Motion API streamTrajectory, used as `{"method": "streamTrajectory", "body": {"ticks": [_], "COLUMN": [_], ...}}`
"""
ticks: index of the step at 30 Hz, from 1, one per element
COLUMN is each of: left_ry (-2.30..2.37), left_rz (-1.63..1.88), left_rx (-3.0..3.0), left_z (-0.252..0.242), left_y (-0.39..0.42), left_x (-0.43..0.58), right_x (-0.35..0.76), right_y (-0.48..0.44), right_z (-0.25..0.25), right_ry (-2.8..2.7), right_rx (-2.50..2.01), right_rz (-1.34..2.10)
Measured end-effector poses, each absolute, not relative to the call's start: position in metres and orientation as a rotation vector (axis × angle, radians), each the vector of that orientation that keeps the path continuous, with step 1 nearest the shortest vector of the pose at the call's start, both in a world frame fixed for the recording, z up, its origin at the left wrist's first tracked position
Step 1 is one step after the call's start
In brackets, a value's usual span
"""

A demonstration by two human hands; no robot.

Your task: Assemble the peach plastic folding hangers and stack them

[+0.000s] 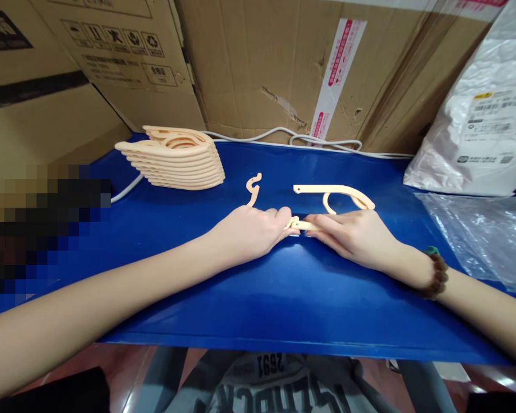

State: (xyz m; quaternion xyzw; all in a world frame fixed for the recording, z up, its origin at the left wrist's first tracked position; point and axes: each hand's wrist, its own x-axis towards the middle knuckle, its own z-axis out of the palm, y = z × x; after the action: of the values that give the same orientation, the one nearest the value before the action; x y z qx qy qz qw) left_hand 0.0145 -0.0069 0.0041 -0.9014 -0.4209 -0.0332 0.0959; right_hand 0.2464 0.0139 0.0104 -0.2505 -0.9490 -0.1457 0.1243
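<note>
My left hand (258, 229) is closed around a cream plastic hanger part, and its fingers hide most of it. A curved cream hook (253, 186) sticks up behind this hand; whether it belongs to the held part I cannot tell. My right hand (355, 232) pinches a cream hanger arm (305, 226) whose holed end points left. That end meets the small piece at my left fingertips, low over the blue table. Just beyond my right hand is another curved hanger arm (327, 189), partly hidden by the hand.
A stack of folded cream hangers (176, 158) stands at the back left of the blue table (249, 310). Cardboard boxes (249, 69) and a white cable (266, 136) line the back. At right are a white bubble mailer (464, 126) and clear plastic film (477, 235).
</note>
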Motion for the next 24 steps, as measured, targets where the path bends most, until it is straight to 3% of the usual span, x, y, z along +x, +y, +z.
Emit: {"method": "streamTrajectory", "body": {"ticks": [15, 24], "left_ry": [-1.312, -1.118], "left_rz": [-0.088, -0.116], "left_rx": [-2.755, -2.604], "left_z": [0.0052, 0.0006], "left_y": [-0.0032, -0.0048], "left_x": [0.0122, 0.0107], "right_x": [0.2453, 0.2471], "right_y": [0.0122, 0.0134], "right_z": [0.0086, 0.0092], "right_ry": [-2.719, -2.819], "right_rx": [-0.743, -0.845], "right_rz": [-0.496, -0.221]}}
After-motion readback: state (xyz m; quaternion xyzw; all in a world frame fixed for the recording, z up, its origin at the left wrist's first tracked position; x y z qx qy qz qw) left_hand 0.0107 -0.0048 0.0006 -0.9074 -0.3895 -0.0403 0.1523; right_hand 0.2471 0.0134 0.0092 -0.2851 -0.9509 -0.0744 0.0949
